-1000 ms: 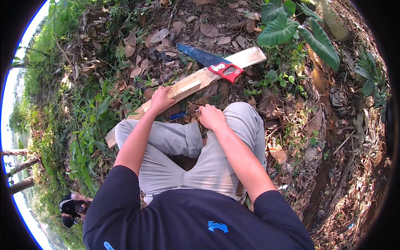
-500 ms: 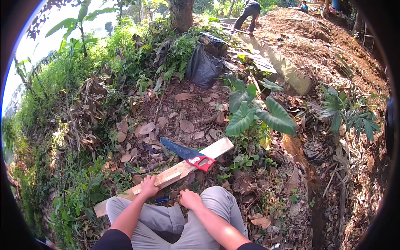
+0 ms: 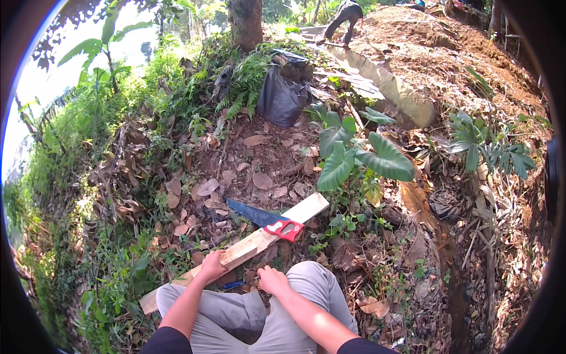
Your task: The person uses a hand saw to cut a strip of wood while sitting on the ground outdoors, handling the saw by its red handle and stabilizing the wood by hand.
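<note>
A pale wooden plank lies slantwise on the leafy ground before me, its lower end beside my left leg. My left hand is closed around its near part, where a shorter raised section of wood shows. Across the plank's upper half rests a handsaw with a dark blade and a red and white handle, which neither hand touches. My right hand is by my right knee, fingers curled; whatever they may hold is too small to make out. Between my hands, a small blue object lies on the ground.
A large-leafed plant grows right of the plank. Farther off are a black plastic bag and a tree trunk. A person bends over on the far slope. A narrow ditch runs down at the right.
My view has shifted slightly, so the scene sits a little differently. The hands, plank and saw keep nearly the same places relative to one another.
</note>
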### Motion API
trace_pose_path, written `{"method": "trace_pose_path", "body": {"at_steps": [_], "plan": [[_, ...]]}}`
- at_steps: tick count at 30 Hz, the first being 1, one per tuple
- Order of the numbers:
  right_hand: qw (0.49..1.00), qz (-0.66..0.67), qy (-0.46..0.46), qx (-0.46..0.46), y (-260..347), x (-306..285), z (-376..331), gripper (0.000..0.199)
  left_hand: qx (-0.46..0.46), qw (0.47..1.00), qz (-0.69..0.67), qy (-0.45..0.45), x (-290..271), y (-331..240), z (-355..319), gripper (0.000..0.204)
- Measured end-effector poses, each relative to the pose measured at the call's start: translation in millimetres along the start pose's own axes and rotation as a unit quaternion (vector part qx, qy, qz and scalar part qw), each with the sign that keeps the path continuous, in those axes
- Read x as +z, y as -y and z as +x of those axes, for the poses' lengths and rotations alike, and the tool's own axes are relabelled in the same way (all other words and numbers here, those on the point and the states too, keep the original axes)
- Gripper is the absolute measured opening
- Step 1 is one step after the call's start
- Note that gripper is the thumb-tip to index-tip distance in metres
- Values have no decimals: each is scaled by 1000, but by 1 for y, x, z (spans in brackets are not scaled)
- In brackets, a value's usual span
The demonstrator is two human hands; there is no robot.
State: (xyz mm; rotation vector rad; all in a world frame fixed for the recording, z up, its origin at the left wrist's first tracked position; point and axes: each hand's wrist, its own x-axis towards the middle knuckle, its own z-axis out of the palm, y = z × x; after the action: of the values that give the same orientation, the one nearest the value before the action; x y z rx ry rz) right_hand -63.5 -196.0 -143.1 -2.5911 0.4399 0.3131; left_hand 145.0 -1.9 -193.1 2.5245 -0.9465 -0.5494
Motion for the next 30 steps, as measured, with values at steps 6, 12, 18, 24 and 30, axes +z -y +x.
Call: {"method": "trace_pose_path", "body": {"at_steps": [6,12,18,24,30], "plan": [[998,-35,-56,-24,-1,-1,8,32,-5,998,45,-47,10,4,9,68],[998,-62,10,-21,2,4,0,39,2,997,44,-59,17,4,-3,68],[998,-62,-10,-12,-3,16,1,34,-6,998,31,-52,14,2,-3,70],[998,-62,-15,-9,0,21,3,30,-3,999,20,-49,8,7,-3,70],[998,-54,7,-8,-1,22,4,31,30,998,-8,-62,-5,-9,-10,65]]}}
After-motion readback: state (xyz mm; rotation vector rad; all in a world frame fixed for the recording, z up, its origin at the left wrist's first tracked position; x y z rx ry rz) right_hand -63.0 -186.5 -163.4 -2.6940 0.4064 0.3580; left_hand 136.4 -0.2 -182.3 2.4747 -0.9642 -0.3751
